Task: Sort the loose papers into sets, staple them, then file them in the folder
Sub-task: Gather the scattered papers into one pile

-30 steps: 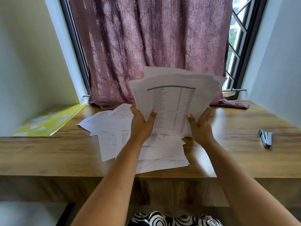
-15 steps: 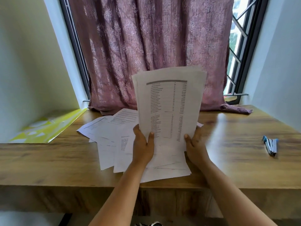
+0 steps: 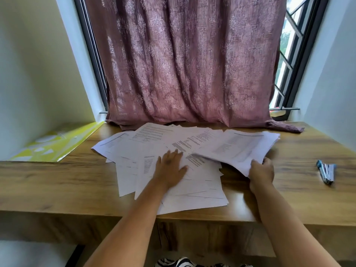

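Note:
Loose printed papers (image 3: 146,143) lie spread over the middle of the wooden desk (image 3: 57,180). My left hand (image 3: 170,168) rests flat on them with its fingers straight. To the right, my right hand (image 3: 262,170) grips the near corner of a stack of sheets (image 3: 240,149), which lies low and tilted over the right side of the pile. A yellow-green folder (image 3: 55,145) lies at the desk's far left. A blue and silver stapler (image 3: 326,171) rests on the desk at the right.
A mauve curtain (image 3: 183,64) hangs behind the papers, its hem on the desk's back edge. A barred window (image 3: 289,54) shows at the right. White walls close in both sides. The desk's front edge runs just below the paper pile.
The stack that both hands held upright has come down to the right over the pile. My left hand let go of it and now lies flat on the spread papers.

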Available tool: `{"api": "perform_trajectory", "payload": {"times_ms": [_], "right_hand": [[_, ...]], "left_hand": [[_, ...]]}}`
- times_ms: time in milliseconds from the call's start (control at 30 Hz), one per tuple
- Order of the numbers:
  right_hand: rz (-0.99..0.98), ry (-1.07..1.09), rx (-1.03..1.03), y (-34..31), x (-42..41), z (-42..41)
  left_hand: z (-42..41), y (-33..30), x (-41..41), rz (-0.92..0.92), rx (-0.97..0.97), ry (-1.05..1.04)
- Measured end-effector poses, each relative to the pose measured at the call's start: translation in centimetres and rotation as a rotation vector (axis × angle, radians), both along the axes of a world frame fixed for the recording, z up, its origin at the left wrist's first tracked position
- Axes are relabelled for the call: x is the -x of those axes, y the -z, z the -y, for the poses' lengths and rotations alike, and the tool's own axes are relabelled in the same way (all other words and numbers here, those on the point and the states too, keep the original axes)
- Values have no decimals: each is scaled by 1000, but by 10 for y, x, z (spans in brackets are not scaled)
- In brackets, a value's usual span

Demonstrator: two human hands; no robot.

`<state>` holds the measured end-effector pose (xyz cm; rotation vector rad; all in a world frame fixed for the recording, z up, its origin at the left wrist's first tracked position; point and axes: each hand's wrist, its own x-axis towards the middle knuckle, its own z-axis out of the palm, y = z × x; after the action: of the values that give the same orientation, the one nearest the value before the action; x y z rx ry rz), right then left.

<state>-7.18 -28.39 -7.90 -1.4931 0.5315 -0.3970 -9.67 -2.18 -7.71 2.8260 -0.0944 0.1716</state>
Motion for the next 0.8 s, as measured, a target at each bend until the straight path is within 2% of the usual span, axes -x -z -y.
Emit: {"api": "perform_trajectory", "payload": {"times_ms": [67, 167, 233, 300, 367, 433, 500, 567, 633, 733, 800], "right_hand": [[-8, -3, 16, -1, 0, 0], [-27, -63, 82, 0, 3, -5], [-36, -124, 130, 2, 7, -9], [-51, -168, 188, 4, 11, -11], [-68, -187, 248, 3, 17, -13], [-74, -237, 306, 2, 25, -13], [-98, -323, 434, -1, 31, -17], [-140, -401, 645, -6, 33, -23], [-212, -438, 836, -9, 30, -31], [-325, -512, 930, -8, 26, -44], [-323, -562, 941, -5, 26, -49]], "left_hand": [[7, 3, 3, -131, -108, 49], [20, -9, 21, -144, -215, 79], [24, -20, 40, -190, -51, 143], [20, -27, 54, -198, 253, 185], [9, -32, 60, -55, 408, 143], [-6, -32, 50, 122, 470, -35], [-14, -28, 34, 179, 462, -226], [-11, -23, 20, 32, 366, -296], [-2, -17, 13, -94, 245, -282], [8, -17, 9, -72, 259, -299], [10, -23, 8, -93, 302, -301]]}}
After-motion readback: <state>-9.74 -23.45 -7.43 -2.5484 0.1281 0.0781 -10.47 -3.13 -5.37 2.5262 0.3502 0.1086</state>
